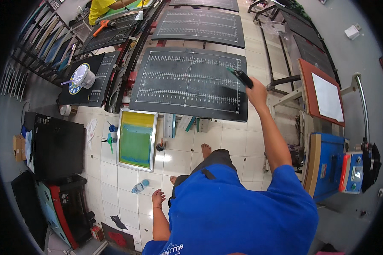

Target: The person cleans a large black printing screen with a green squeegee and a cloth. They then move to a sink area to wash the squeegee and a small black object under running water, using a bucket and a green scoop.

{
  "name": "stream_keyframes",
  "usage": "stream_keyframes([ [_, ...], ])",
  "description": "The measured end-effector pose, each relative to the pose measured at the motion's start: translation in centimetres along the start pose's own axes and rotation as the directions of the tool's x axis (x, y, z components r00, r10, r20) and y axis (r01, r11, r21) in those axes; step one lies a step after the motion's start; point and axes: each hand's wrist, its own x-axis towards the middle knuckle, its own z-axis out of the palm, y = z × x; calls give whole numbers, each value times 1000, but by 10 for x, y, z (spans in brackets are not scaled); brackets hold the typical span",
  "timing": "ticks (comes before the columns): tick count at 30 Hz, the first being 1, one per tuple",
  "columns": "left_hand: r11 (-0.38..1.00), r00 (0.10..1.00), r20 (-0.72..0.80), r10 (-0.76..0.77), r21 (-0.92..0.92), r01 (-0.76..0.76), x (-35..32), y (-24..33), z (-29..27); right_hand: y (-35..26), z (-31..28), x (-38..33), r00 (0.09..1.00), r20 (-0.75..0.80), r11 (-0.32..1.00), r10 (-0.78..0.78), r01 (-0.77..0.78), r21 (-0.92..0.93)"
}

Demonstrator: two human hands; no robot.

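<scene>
My right hand (256,93) is raised over the right end of a black printing platen (187,83) marked with white ruler lines. It grips a black tool with a green tip (241,77), whose tip rests on or just above the platen surface. My left hand (158,198) hangs low beside my hip, fingers loosely apart, holding nothing. I wear a blue shirt and stand barefoot on white floor tiles.
More black platens (200,25) stand in rows behind. A framed screen with green and yellow ink (136,138) lies on the floor at left. A blue heat press (336,170) stands at right, black machines (57,148) at left. Another person in yellow (100,8) works far back.
</scene>
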Motion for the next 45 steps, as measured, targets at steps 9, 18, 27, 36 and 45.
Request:
stream_keyframes([
  [9,994,992,-100,76,-70,-83,-81,35,75,-53,134,165,990,102,948,-99,125,-291],
  [18,983,996,11,-93,160,90,-105,-38,77,-138,146,-27,726,237,753,-646,657,40],
  [27,963,990,-33,-135,-237,124,-32,1,80,-42,69,99,961,154,950,-231,257,-176],
  [36,974,987,-52,-152,-180,140,-14,55,85,-89,98,-21,811,319,862,-490,505,40],
  [45,972,993,-53,-105,-217,91,-19,78,109,-13,82,186,960,121,893,254,-185,-410],
])
